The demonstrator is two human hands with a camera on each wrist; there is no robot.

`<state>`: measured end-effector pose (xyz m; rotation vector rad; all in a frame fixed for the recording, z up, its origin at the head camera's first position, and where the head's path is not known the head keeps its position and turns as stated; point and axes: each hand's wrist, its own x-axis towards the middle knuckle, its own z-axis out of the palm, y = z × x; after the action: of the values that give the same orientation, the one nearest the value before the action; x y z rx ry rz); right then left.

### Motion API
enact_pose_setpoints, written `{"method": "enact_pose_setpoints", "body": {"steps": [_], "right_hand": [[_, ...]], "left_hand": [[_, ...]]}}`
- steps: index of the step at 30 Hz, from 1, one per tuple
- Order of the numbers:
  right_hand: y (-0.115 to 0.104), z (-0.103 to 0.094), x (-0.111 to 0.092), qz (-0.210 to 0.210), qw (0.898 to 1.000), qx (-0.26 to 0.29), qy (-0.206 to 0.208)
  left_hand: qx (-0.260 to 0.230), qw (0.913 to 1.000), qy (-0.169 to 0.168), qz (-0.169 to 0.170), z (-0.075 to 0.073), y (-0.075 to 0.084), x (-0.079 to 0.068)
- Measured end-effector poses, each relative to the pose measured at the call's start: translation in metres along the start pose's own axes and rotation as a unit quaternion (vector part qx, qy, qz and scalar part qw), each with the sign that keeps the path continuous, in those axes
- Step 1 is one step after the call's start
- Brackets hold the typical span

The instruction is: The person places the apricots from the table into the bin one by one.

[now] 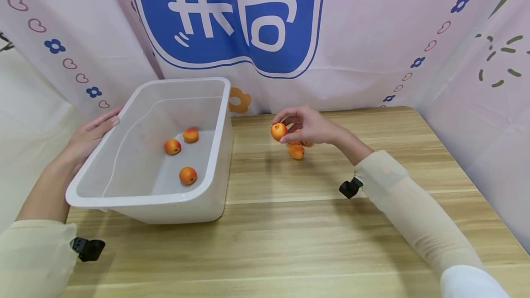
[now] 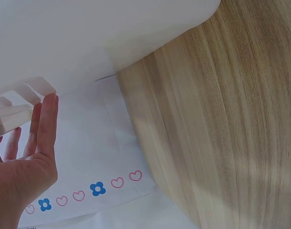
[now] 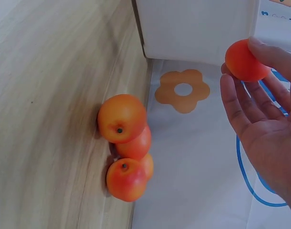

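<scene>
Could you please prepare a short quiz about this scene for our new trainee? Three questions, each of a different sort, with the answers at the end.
1. Multiple choice: what does the right-hand grip hold?
A) a spoon
B) an orange fruit
C) a cloth

2. True or false: the left-hand grip is touching the white box.

3. Count: how many fruits lie inside the white box?

Key: 1. B. 2. True; it is at the box's rim. 3. Three fruits.
</scene>
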<state>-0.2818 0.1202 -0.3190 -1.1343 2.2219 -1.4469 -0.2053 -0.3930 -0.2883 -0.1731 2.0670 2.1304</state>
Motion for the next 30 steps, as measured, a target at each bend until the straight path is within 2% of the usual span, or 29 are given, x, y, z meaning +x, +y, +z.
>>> {"method": "enact_pose_setpoints", "body": {"steps": [7, 15, 27, 30], "right_hand": [[-0.004, 0.000, 0.005, 0.012, 1.000, 0.000, 0.009], [-0.010, 0.002, 0.012, 0.005, 1.000, 0.019, 0.014], [-0.020, 0.006, 0.029, -0.023, 0.999, 0.009, 0.027], [-0.022, 0.008, 0.032, -0.032, 0.999, 0.014, 0.030]], "left_hand": [[-0.003, 1.0000, 0.001, 0.005, 0.000, -0.001, 0.000], [-0.014, 0.9999, -0.002, -0.003, -0.001, 0.000, 0.000], [-0.014, 0.9998, -0.003, 0.011, -0.003, -0.002, 0.001], [-0.008, 1.0000, 0.000, 0.004, -0.001, -0.001, 0.001]]}}
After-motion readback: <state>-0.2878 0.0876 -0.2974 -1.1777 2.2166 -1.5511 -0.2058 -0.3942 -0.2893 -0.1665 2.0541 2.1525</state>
